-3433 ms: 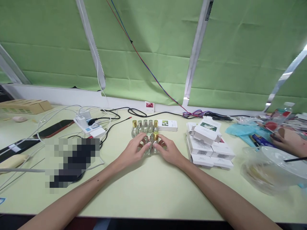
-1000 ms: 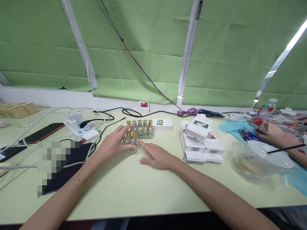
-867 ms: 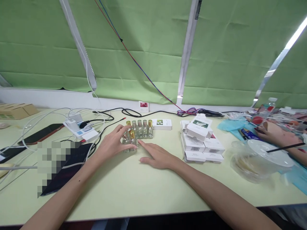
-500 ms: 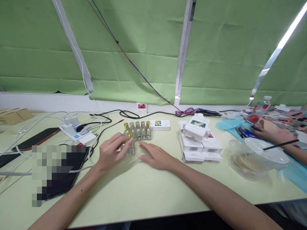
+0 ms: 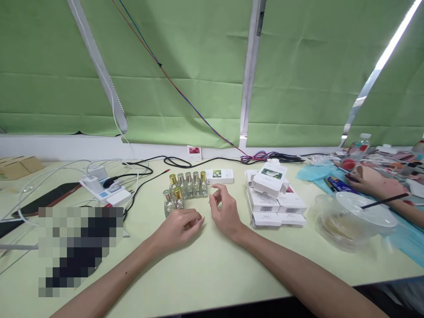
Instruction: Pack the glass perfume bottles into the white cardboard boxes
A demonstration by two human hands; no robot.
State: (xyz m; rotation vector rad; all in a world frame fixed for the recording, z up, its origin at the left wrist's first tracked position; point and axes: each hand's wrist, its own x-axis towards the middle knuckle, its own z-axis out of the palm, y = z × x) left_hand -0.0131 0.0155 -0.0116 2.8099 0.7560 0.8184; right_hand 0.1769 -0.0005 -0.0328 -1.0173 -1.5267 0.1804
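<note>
Small glass bottles (image 5: 188, 186) with gold and silver caps stand upright in a row near the middle of the table. Two more bottles, one silver-capped (image 5: 168, 203) and one gold-capped (image 5: 179, 198), stand in front of the row's left end. Just in front of these two is my left hand (image 5: 180, 227), its fingers loosely curled, a gap at the thumb, with nothing visible in it. To the right of the bottles, my right hand (image 5: 227, 212) is raised a little with bent, parted fingers and holds nothing. A white box with a flower picture (image 5: 220, 176) lies beyond it.
Stacked white boxes (image 5: 276, 198) stand right of my right hand. Farther right are a lidded plastic bowl (image 5: 361, 221) with a black straw and another person's hand (image 5: 364, 183). A power strip (image 5: 104, 187), cables and a phone (image 5: 46, 198) lie on the left.
My left hand has come off the front bottles and moved right and nearer. My right hand has lifted and curled its fingers, shifting slightly right.
</note>
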